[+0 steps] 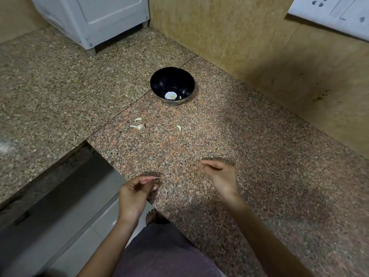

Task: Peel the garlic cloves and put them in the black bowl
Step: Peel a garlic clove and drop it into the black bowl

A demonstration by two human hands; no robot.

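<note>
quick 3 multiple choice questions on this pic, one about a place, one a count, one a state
1. Where is the bowl? A beyond the loose cloves B on a shelf C on the floor
2. How many cloves lie loose on the counter? A one B three C six
3. The left hand? A lies flat B pinches a pale sliver C grips the bowl
1 A, cloves lie on its near side; 2 B, two left, one right; 3 B, sliver shows at its fingertips.

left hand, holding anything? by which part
The left hand pinches a small pale piece, garlic clove or skin, by one end between thumb and fingers; only its tip shows.
</note>
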